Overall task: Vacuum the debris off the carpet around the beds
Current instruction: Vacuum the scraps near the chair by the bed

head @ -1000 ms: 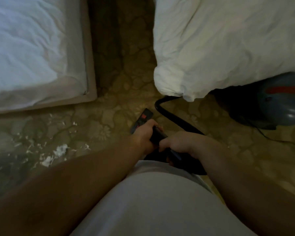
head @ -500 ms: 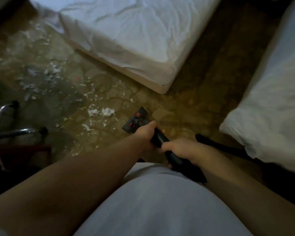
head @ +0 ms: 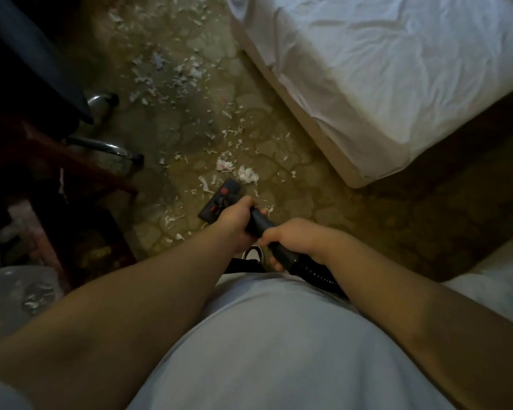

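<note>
Both hands are on the vacuum: the left hand [head: 234,220] is wrapped round the black wand [head: 259,225] lower down, and the right hand [head: 290,238] grasps the same wand higher up, just where the ribbed hose [head: 317,270] joins it. The floor head [head: 219,199] sits flat on the patterned carpet [head: 323,202], at the near edge of the mess. The debris [head: 248,174], white shredded scraps and a couple of bigger wads, lies just ahead of the head and trails away up the strip between the bed [head: 397,69] and the chrome chair legs [head: 110,147].

From where I stand, those two thick wads look the likeliest trouble: taken in one pass they may jam the mouth of the head, or simply get ploughed along. A fast push could also scatter light scraps under the bed's edge, out of reach. To the left, the chair legs stand near the path, so a wide sweep might knock the head against them. The hose runs back past the person's hip, and I'd guess it could snag if they stride forward
</note>
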Available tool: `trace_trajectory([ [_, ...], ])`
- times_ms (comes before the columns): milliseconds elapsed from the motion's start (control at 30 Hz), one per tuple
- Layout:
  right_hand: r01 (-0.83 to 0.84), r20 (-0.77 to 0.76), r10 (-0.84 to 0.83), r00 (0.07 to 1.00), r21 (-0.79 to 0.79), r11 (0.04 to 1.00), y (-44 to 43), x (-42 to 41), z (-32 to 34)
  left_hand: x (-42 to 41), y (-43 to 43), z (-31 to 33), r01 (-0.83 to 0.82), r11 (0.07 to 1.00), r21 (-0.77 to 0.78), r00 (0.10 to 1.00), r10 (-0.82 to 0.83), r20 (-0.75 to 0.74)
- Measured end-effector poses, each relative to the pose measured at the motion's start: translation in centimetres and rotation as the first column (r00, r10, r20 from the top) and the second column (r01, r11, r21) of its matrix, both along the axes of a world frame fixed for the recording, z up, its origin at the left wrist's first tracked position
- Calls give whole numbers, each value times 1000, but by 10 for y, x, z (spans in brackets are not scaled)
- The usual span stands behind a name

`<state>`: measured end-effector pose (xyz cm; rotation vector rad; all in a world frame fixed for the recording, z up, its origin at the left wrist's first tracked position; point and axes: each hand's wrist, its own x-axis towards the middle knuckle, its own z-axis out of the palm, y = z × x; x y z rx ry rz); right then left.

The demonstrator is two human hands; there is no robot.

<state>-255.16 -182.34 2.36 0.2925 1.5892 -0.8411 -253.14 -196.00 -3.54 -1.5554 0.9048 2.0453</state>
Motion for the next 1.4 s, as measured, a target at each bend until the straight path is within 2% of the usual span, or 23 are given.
trace_trajectory([
  [167,-14,-8,14,1000,-36,999,-18,-10,-8,-9,-19,-1,-56,994,-94,998,54,-23],
  [400,25,-34,-27,999,-48,999,3,-48,-10,-56,1,3,-2,990,-138,1000,-2,-27],
  [733,93,20,-93,995,16,996,131,-142,-9,-155,129,1,51,997,-63,999,-51,7],
  [967,115,75,-117,990,36,993,202,-184,5,-193,202,7,95,995,-13,995,-94,20],
  [1200,38,78,-39,996,6,999,170,-220,4,-219,170,9,7,999,-47,1000,-8,-5],
  [1400,-65,42,67,997,-33,997,81,-240,-1,-231,83,3,-73,990,-117,997,74,1],
])
